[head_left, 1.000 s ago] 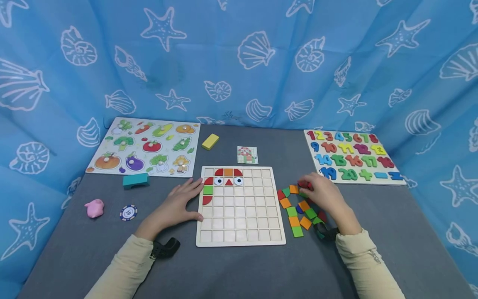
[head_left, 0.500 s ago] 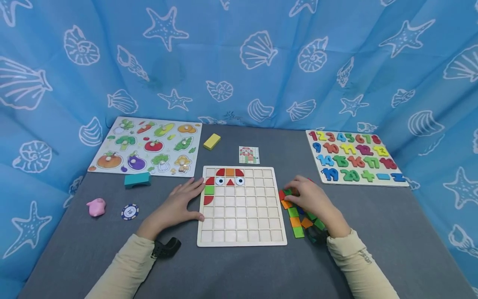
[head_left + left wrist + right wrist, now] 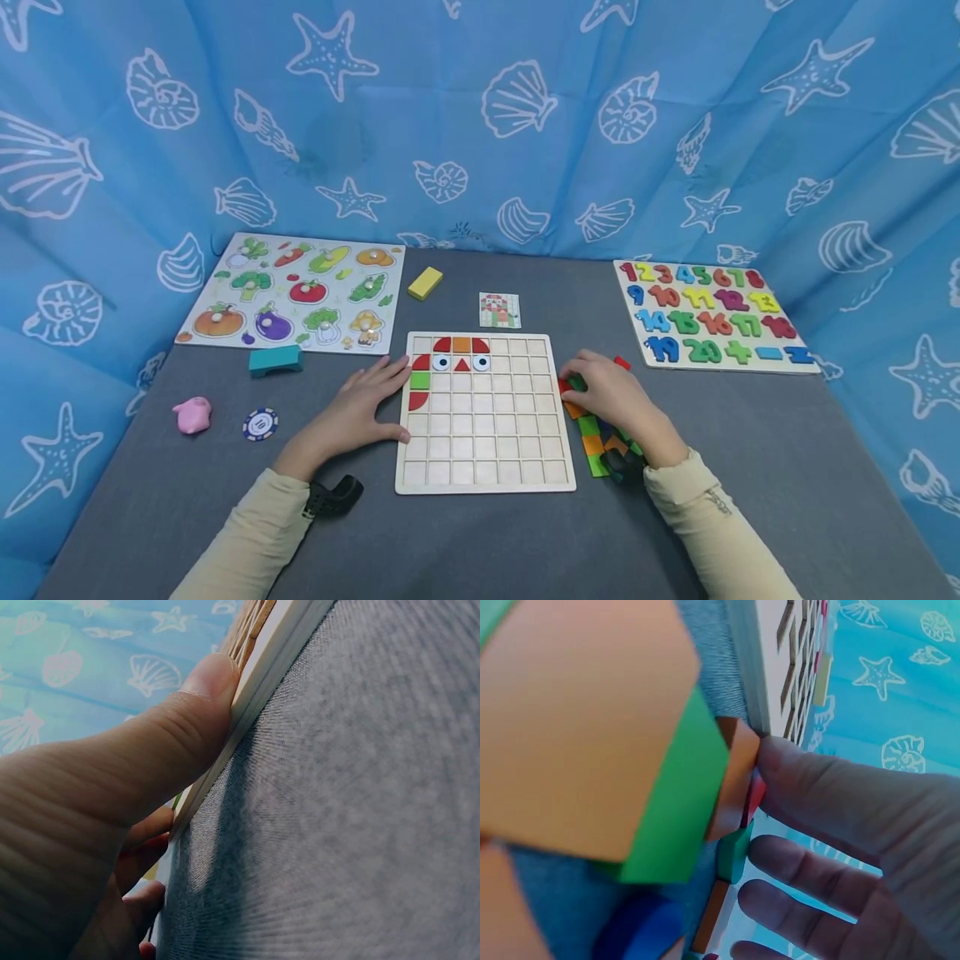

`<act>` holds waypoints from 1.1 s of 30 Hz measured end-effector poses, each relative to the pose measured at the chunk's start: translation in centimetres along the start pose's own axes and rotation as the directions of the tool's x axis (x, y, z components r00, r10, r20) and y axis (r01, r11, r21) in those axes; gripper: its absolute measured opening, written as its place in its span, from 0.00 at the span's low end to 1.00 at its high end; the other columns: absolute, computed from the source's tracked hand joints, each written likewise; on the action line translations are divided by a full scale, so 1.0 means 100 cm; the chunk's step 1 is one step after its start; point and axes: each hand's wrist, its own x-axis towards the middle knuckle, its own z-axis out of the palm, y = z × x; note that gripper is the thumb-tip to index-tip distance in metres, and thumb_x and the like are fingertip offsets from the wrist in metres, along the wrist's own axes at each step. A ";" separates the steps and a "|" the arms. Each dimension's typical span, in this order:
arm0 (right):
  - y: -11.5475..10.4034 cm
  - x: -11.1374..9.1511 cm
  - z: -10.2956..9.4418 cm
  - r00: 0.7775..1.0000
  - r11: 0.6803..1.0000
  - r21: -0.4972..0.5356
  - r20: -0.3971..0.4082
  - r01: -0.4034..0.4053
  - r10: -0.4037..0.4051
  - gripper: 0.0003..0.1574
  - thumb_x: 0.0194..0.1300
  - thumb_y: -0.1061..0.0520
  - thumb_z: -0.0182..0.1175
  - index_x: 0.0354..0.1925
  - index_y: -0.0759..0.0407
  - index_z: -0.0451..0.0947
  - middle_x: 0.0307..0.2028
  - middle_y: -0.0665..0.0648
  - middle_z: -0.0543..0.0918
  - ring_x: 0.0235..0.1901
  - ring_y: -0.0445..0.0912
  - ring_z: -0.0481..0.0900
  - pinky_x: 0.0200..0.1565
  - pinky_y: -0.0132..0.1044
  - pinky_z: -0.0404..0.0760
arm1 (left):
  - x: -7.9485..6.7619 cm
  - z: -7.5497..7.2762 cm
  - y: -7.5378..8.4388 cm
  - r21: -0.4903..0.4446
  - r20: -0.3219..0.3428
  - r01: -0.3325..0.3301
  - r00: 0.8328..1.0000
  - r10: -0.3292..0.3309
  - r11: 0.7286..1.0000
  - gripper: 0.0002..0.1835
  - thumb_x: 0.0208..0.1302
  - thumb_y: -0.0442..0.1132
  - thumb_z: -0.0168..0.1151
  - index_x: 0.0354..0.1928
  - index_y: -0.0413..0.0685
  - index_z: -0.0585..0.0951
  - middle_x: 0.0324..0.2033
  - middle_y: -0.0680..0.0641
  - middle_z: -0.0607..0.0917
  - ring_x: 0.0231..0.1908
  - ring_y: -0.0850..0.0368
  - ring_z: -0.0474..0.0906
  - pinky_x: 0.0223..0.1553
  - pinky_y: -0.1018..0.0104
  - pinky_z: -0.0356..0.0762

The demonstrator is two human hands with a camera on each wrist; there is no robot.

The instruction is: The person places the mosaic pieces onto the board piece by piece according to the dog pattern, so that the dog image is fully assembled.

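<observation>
A pale wooden grid board (image 3: 483, 425) lies in front of me, with red, orange and green pieces and two eye discs in its upper left cells. My left hand (image 3: 362, 406) rests along the board's left edge, fingers spread and thumb (image 3: 210, 679) against its side. Just off the right edge, my right hand (image 3: 611, 390) reaches over a cluster of loose tiles, thumb and fingers about a small red piece (image 3: 754, 796). Green and orange tiles (image 3: 592, 445) lie under this hand, which hides part of the cluster. A blue piece (image 3: 639, 930) shows among them.
A small pattern card (image 3: 499, 310) lies behind the board. A vegetable puzzle (image 3: 393, 287) and yellow block (image 3: 425, 283) are back left; a number puzzle (image 3: 633, 321) is back right. A teal block (image 3: 275, 361), pink pig figure (image 3: 192, 415) and poker chip (image 3: 260, 424) lie left.
My right hand has moved left from the far side of the tile cluster to the red piece near the board's right edge. My left hand stays at the board's left edge.
</observation>
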 end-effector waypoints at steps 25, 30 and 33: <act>0.000 0.009 -0.004 0.996 0.997 0.066 0.085 -0.044 0.038 0.24 0.52 0.53 0.65 0.48 0.55 0.75 0.25 0.50 0.72 0.20 0.42 0.66 0.22 0.32 0.66 | -0.003 -0.002 0.000 -0.006 -0.002 0.000 1.000 0.000 1.000 0.53 0.39 0.61 0.66 0.67 0.51 0.55 0.67 0.52 0.52 0.67 0.48 0.40 0.62 0.42 0.39; 0.002 0.009 -0.005 0.993 0.995 0.096 0.114 -0.027 0.016 0.18 0.53 0.59 0.63 0.45 0.54 0.76 0.23 0.49 0.71 0.20 0.42 0.66 0.22 0.32 0.67 | -0.002 -0.002 -0.001 -0.008 -0.001 -0.008 1.000 0.008 1.000 0.52 0.39 0.62 0.66 0.67 0.51 0.55 0.67 0.52 0.52 0.67 0.48 0.40 0.62 0.42 0.39; 0.004 0.009 -0.005 0.995 0.997 0.071 0.098 -0.005 -0.002 0.14 0.54 0.58 0.62 0.42 0.54 0.77 0.24 0.49 0.73 0.21 0.41 0.68 0.24 0.33 0.69 | 0.000 -0.002 -0.002 -0.003 0.002 -0.006 1.000 0.006 1.000 0.52 0.40 0.62 0.66 0.67 0.52 0.55 0.68 0.53 0.52 0.68 0.49 0.40 0.63 0.43 0.39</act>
